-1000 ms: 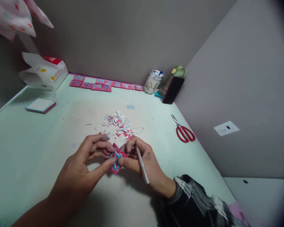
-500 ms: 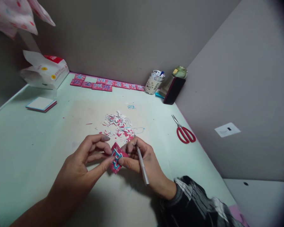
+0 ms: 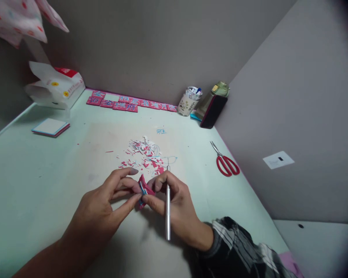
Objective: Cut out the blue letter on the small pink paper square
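Observation:
A small pink square piece with a blue-and-white raised character (image 3: 144, 190) is pinched between both hands, bent and tilted so its face shows only in part. My left hand (image 3: 107, 204) is closed on its left edge with thumb and fingers. From the other side, my right hand (image 3: 178, 204) grips the same piece between thumb and fingers. Tucked between the fingers of that hand is a slim silver craft knife (image 3: 168, 208), its thin tip pointing away from me. Just beyond the hands lies a heap of red and white scraps (image 3: 145, 150) on a beige sheet (image 3: 98, 143).
Red-handled scissors (image 3: 224, 162) lie at the right. Pink character tiles (image 3: 113, 103) line the wall at the back, with a pen cup (image 3: 188, 102), a phone (image 3: 214, 112) and a green bottle (image 3: 222, 88). A stack of squares (image 3: 50, 127) and a paper box (image 3: 59, 88) stand left.
The pink piece has been bent and turned, hiding more of its character. The craft knife has swung closer to upright in the right hand. Both hands still hold the piece.

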Demonstrator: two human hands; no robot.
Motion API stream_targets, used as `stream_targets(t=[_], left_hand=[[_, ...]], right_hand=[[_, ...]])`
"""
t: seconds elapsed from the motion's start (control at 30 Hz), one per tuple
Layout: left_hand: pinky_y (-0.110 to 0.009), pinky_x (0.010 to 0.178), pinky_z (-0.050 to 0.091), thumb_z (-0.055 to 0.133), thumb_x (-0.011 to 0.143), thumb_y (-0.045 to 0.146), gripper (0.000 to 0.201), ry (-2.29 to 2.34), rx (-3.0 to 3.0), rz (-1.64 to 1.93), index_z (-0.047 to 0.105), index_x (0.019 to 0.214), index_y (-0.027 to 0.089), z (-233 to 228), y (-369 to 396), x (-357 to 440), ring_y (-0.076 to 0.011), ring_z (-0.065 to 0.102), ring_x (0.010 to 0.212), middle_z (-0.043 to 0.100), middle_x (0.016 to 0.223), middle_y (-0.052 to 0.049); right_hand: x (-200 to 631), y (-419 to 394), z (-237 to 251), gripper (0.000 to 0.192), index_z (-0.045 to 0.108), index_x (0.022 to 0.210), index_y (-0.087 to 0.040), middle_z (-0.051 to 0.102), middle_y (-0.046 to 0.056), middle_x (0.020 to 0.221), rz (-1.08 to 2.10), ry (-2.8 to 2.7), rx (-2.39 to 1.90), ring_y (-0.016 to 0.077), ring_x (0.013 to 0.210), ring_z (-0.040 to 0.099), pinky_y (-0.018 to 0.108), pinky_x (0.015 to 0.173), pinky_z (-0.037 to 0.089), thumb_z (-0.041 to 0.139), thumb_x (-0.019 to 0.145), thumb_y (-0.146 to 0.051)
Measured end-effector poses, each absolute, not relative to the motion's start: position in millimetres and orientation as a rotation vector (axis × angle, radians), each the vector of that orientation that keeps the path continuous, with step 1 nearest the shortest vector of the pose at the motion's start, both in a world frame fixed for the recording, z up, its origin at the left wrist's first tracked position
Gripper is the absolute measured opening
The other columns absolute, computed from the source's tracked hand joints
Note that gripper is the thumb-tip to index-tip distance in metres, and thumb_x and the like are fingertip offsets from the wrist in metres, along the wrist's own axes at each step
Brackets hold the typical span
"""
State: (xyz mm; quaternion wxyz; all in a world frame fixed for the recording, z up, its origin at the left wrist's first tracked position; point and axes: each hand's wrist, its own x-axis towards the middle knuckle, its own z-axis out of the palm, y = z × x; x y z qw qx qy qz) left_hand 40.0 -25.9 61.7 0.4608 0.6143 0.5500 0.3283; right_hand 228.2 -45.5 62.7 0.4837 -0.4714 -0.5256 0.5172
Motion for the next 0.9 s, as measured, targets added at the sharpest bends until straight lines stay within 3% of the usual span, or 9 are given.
stream_targets(t=[0.2,0.4,0.53,0.73,0.9], left_hand=[[-0.038,0.087,0.067,0.068,0.074,0.05,0.047,1.332,1.451,0.758,0.06,0.115,0.029,63,-21,41,-0.0282,0.083,0.088,0.078,0.081,0.0],[-0.04,0.086,0.066,0.065,0.075,0.044,0.049,1.349,1.551,0.815,0.055,0.12,0.028,60,-24,43,-0.0251,0.08,0.08,0.072,0.077,0.004],[-0.043,0.087,0.063,0.061,0.078,0.042,0.048,1.387,1.707,0.839,0.055,0.122,0.027,60,-24,44,-0.0245,0.077,0.077,0.073,0.078,0.002],[-0.039,0.084,0.062,0.059,0.08,0.043,0.049,1.314,1.711,0.827,0.051,0.125,0.025,58,-21,42,-0.023,0.076,0.078,0.072,0.078,0.001],[-0.032,0.081,0.063,0.06,0.082,0.039,0.05,1.209,1.658,0.835,0.05,0.128,0.025,53,-19,36,-0.0195,0.076,0.079,0.07,0.079,0.003]], right_hand=[[228,-47,64,0.032,0.051,0.079,-0.026,0.061,-0.003,0.075,1.261,-1.333,-1.154,0.0161,0.067,0.056,0.031,0.061,0.044,0.083,0.082,-0.027],[229,-45,61,0.041,0.053,0.079,-0.024,0.062,-0.003,0.079,1.404,-1.208,-1.12,0.0158,0.072,0.056,0.032,0.068,0.044,0.093,0.075,-0.034],[230,-43,57,0.045,0.053,0.079,-0.023,0.059,-0.005,0.075,1.453,-1.159,-1.12,0.0129,0.066,0.05,0.029,0.063,0.04,0.097,0.07,-0.033],[233,-37,50,0.052,0.053,0.08,-0.023,0.065,-0.003,0.077,1.6,-1.048,-1.079,0.0129,0.064,0.056,0.029,0.062,0.045,0.102,0.064,-0.035],[235,-32,49,0.053,0.052,0.079,-0.023,0.064,-0.005,0.074,1.69,-1.02,-1.022,0.0106,0.062,0.054,0.027,0.062,0.042,0.101,0.066,-0.034]])
